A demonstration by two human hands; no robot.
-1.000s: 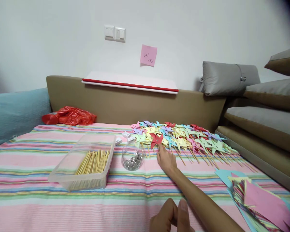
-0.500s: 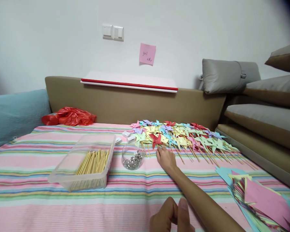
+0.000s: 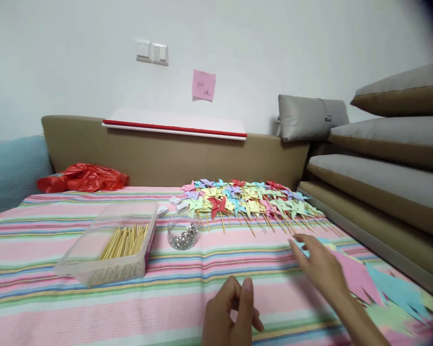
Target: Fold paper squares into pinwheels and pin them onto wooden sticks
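Observation:
My right hand [image 3: 319, 266] stretches flat over the striped cloth [image 3: 94, 307], fingers apart and holding nothing, just left of a stack of cut coloured paper sheets [image 3: 378, 286] and touching its near corner. My left hand [image 3: 229, 312] hovers low at the front, fingers loosely curled with thumb near fingertips; nothing shows in it. Beyond lies a row of finished paper pinwheels on sticks [image 3: 248, 204], a red pinwheel [image 3: 216, 205] at its front left.
A clear plastic tub of wooden sticks [image 3: 111, 245] sits at the left, a small glass jar of silver pins [image 3: 182, 233] beside it. A red plastic bag [image 3: 81, 177] lies by the tan headboard [image 3: 166, 154]. Grey cushions [image 3: 382, 158] are stacked at the right.
My right hand left the red pinwheel's stick and drew back rightward to the paper stack. The view turned to the right. My left hand barely moved.

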